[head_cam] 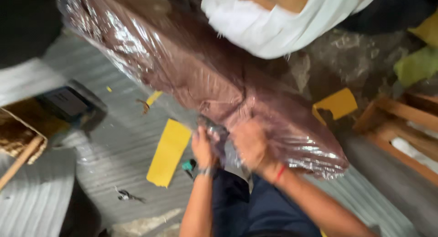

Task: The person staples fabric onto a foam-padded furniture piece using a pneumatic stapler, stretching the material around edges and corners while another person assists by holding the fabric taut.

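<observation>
A long brown cushion-like piece (191, 68) wrapped in clear shiny plastic film runs from the upper left down to the lower right. My left hand (204, 148) grips a bunched fold of the film at its lower edge. My right hand (250, 143), a red thread on its wrist, clutches the wrap and the brown piece right beside it. Both hands are closed and nearly touch each other. The picture is blurred by motion.
A yellow strip (169, 151) and a small teal tool (188, 166) lie on the ribbed grey floor (118, 145). A wooden frame (397, 123) stands at the right, a yellow scrap (336, 104) near it. White cloth (273, 27) hangs at top. A woven box (18, 132) sits left.
</observation>
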